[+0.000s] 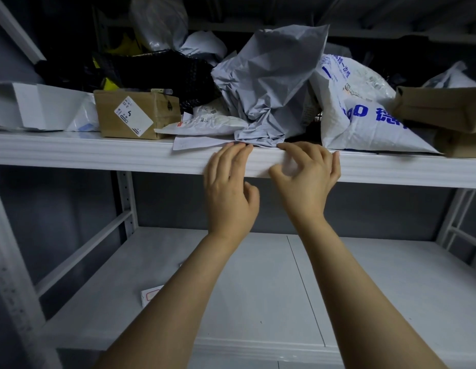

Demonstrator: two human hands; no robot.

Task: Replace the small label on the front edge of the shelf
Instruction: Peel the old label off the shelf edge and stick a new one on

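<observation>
Two sets of fingertips meet the front edge of the shelf (98, 155) at the centre of the frame. On your left hand (229, 193) the fingers (242, 147) lie nearly straight up the face of the edge, tips at its top lip, thumb tucked below; they press flat and grasp nothing. On your right hand (307, 182) the fingers (283, 147) are arched like a claw, forefinger on the top lip and thumb down at the lower lip. Between them sits a pale, blurred patch that you can take to be the label (289, 166). Whether you pinch it or only bear on it cannot be told through the blur. It lies against the face of the edge, just right of your left fingertips. Its outline is too smeared to read, so judge its long axis as running along the edge, left to right across the frame, with its face turned out toward you. As for progress, you seem to be in the middle: either lifting the old label or smoothing the new one, and nothing here settles which. A small red-bordered card (151, 294) lies on the lower shelf (364, 288) at lower left, half hidden by your left forearm; it may belong to the job. Directly above your hands, a crumpled grey bag (269, 83) and a loose white sheet (197, 142) overhang the edge, with a cardboard box (137, 114) further left.
</observation>
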